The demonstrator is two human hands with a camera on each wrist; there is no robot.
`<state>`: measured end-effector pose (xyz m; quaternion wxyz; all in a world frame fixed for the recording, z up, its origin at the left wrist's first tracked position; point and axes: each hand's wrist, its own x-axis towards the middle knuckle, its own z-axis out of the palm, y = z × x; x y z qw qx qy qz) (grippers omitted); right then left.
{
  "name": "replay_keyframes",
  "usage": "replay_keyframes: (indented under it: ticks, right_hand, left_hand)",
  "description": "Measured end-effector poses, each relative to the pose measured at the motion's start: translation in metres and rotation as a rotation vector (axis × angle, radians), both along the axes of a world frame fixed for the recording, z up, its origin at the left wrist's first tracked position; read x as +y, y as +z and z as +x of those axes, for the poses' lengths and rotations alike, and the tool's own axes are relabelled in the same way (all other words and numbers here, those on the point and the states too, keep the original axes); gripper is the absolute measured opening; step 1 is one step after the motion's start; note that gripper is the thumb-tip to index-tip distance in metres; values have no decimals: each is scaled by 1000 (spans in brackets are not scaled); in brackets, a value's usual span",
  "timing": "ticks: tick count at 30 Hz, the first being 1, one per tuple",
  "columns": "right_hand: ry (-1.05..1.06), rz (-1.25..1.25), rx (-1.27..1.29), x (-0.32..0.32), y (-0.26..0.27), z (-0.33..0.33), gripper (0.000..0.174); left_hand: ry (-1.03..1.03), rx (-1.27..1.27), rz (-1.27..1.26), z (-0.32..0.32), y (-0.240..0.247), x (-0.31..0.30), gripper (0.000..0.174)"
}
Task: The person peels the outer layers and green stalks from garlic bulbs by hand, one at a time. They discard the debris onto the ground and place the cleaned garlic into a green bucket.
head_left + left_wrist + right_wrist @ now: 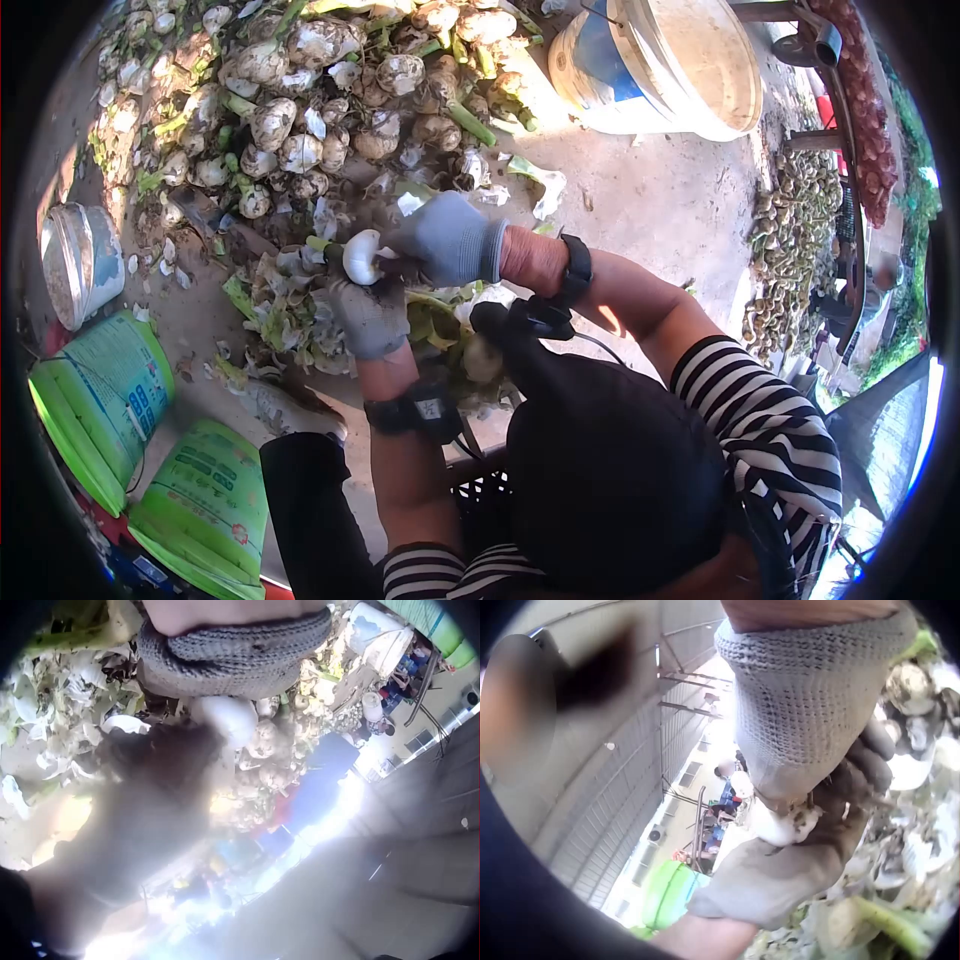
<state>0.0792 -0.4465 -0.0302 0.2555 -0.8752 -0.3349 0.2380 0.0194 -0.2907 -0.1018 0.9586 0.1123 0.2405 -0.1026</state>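
Observation:
A white garlic bulb (362, 258) with a stub of green stem sits between my two gloved hands. From below, my left hand (368, 318) grips it, palm up in a dirty grey glove. Over the bulb's root side, my right hand (445, 240) bends its gloved fingers, with the thumb against the brown roots in the right wrist view. The same garlic bulb (776, 826) shows bits of dirt at its root end there. In the left wrist view the garlic bulb (231, 720) peeks out below the glove cuff, and the right hand (161, 787) is blurred.
Unpeeled garlic bulbs (300, 110) with green stems are heaped ahead. Stripped leaves and skins (290, 310) lie under the hands. A large white bucket (690, 70) stands at the upper right, a smaller bucket (82, 262) at the left, near green containers (110, 400).

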Motion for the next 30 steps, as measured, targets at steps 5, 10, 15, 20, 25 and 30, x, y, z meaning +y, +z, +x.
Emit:
replay_keyframes:
  ticks: [5, 10, 15, 20, 25, 30]
  right_hand:
    - [-110, 704, 365, -7, -41, -11, 15]
    - [-335, 329, 384, -32, -42, -5, 20]
    - [-325, 50, 98, -62, -32, 14, 16]
    - [-649, 112, -520, -71, -40, 82, 29]
    - [-557, -58, -360, -31, -41, 130, 31]
    - [-305, 179, -269, -22, -15, 52, 35]
  left_hand:
    - [-70, 240, 540, 11, -16, 7, 39]
    - [80, -50, -173, 11, 11, 16, 39]
    - [279, -209, 40, -4, 115, 76, 61]
    - [591, -868, 33, -44, 206, 162, 50]
    - [178, -474, 547, -7, 140, 113, 53]
    - [-209, -212, 593, 20, 48, -3, 53]
